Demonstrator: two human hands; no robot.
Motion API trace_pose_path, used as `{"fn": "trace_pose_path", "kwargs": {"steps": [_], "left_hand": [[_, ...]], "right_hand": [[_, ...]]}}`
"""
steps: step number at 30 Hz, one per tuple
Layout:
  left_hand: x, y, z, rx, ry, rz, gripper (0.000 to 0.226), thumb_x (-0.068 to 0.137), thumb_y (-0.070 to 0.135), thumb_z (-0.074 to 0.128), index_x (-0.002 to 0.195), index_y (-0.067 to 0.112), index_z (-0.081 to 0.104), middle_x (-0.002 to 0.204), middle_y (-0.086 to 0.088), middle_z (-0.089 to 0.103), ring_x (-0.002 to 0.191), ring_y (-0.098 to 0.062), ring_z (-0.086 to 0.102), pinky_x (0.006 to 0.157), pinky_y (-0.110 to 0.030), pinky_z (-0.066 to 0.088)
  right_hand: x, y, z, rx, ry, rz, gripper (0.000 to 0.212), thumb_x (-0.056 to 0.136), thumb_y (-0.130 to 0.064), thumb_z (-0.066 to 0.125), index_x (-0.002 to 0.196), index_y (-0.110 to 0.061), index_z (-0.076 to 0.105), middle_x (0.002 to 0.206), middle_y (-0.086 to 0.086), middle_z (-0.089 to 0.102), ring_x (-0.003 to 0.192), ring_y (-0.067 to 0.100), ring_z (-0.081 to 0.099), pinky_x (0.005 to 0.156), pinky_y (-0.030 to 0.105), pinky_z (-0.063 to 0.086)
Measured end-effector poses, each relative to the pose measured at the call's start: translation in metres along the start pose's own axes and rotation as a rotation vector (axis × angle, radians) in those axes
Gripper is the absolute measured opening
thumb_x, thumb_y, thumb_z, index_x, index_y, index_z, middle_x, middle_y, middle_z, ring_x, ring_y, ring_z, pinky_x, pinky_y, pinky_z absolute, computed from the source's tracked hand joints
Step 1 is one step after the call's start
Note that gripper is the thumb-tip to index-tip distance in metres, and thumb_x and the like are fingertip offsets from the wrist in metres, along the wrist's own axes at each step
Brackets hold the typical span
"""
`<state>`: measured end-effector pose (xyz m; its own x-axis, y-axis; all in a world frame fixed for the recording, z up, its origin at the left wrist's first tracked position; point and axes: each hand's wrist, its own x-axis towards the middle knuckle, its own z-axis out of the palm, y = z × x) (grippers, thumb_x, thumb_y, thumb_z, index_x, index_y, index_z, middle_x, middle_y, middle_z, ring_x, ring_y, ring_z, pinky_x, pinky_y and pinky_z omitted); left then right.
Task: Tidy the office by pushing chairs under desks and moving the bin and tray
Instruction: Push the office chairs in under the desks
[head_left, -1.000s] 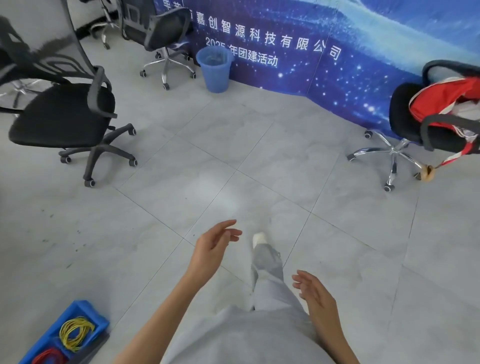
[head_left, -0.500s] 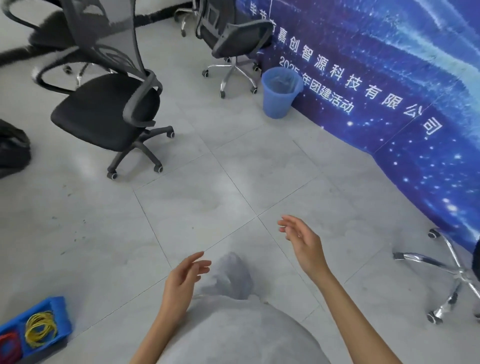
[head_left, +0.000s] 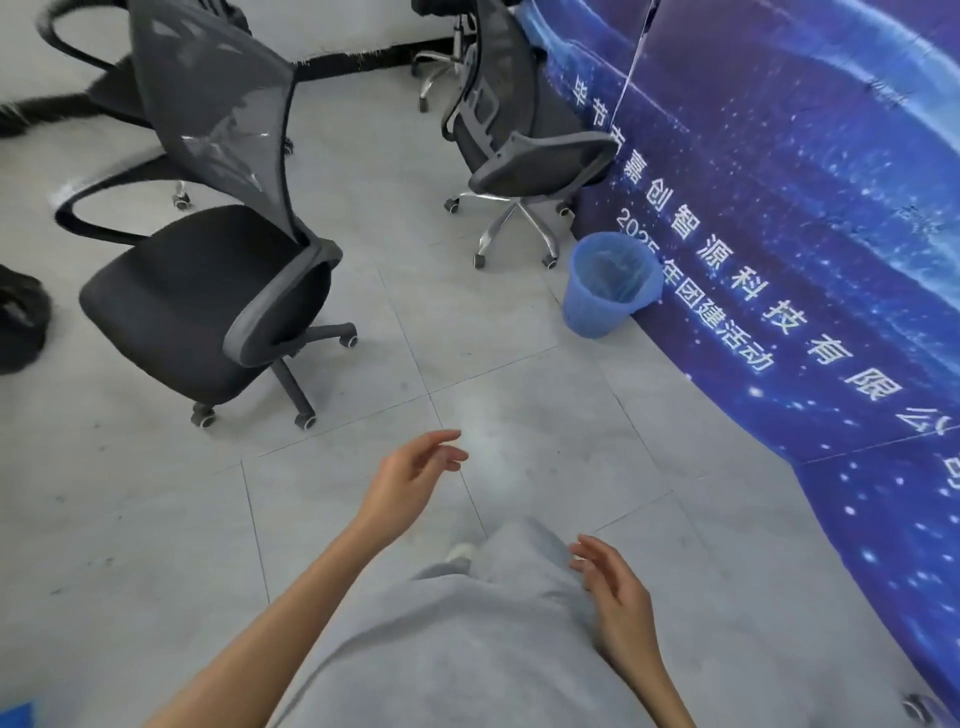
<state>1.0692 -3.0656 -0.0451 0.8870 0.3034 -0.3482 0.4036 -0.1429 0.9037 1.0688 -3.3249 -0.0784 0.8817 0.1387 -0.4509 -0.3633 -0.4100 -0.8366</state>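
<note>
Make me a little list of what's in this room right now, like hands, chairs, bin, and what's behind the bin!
left hand: open, holds nothing, out in front over the floor
right hand: open, holds nothing, beside the grey trouser leg
near chair: black seat, mesh back, black wheeled base, stands free on the floor
far chair: grey, chrome wheeled base, next to the banner
bin: blue, upright, lined with a bag, at the foot of the banner, beside the far chair
banner: blue with white writing, behind the bin
floor: grey tiles
desks: none in view

Mesh-backed chair (head_left: 208, 218) (cloth seat), translucent plastic bin (head_left: 608, 291).
</note>
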Motion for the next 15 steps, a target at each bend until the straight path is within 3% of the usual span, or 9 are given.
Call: {"fn": "trace_pose_path", "kwargs": {"steps": [5,9,15], "left_hand": [[0.109,0.038,-0.012,-0.003,0.030,-0.001,0.026,0.096,0.009,0.041,0.111,0.023,0.057,0.091,0.014,0.070,0.085,-0.001,0.065,0.076,-0.011,0.047],[0.188,0.041,-0.024,-0.045,0.129,-0.086,0.026,0.096,0.007,0.041,0.109,0.022,0.058,0.087,0.021,0.071,0.083,-0.002,0.066,0.074,-0.011,0.047],[0.266,0.058,-0.051,-0.189,0.427,-0.250,0.031,0.096,0.006,0.042,0.101,0.031,0.059,0.092,0.017,0.071,0.081,-0.004,0.066,0.076,-0.020,0.049]], "right_hand": [[0.118,-0.055,0.003,0.032,-0.019,0.007,0.024,0.091,-0.010,0.053,0.097,-0.031,0.063,0.105,-0.009,0.068,0.101,0.015,0.063,0.092,0.038,0.047],[0.246,-0.111,0.016,-0.042,-0.163,-0.054,0.027,0.091,-0.008,0.052,0.095,-0.034,0.060,0.106,-0.010,0.066,0.102,0.013,0.062,0.093,0.037,0.048],[0.438,-0.253,0.040,-0.148,-0.384,-0.220,0.029,0.092,-0.003,0.049,0.099,-0.030,0.058,0.102,-0.008,0.066,0.089,-0.001,0.064,0.078,0.011,0.048]]}}
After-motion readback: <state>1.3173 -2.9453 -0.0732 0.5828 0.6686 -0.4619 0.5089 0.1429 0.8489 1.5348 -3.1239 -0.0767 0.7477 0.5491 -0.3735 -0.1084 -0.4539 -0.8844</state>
